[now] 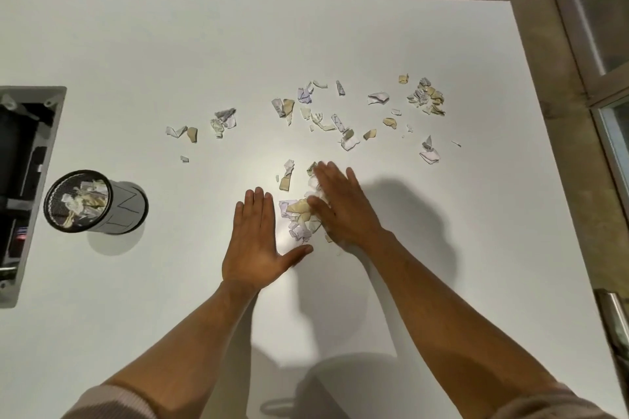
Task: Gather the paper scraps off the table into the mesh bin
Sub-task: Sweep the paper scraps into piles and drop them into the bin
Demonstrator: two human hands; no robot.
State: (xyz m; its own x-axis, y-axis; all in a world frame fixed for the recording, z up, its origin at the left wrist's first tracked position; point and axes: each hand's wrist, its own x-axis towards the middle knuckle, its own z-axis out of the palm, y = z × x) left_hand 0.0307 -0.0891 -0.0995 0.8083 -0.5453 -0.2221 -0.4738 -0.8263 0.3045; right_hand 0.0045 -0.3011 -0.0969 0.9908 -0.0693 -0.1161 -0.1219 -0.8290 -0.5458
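Table [170,44] is smooth matt white, with a soft sheen just beside the left hand [253,241] fingers. Paper scraps [299,218], crumpled and torn, cream and pale lilac, lie between both hands' fingers and beyond the fingertips. Mesh bin [97,202], well left of the fingers, is dark wire mesh, likely metal.

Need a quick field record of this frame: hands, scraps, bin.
left hand: flat on table, open, left of pile
right hand: open, pressed against pile's right side
pile between hands: small heap of paper scraps
loose scraps: scattered beyond the hands, toward the far right
mesh bin: left of hands, already holds scraps
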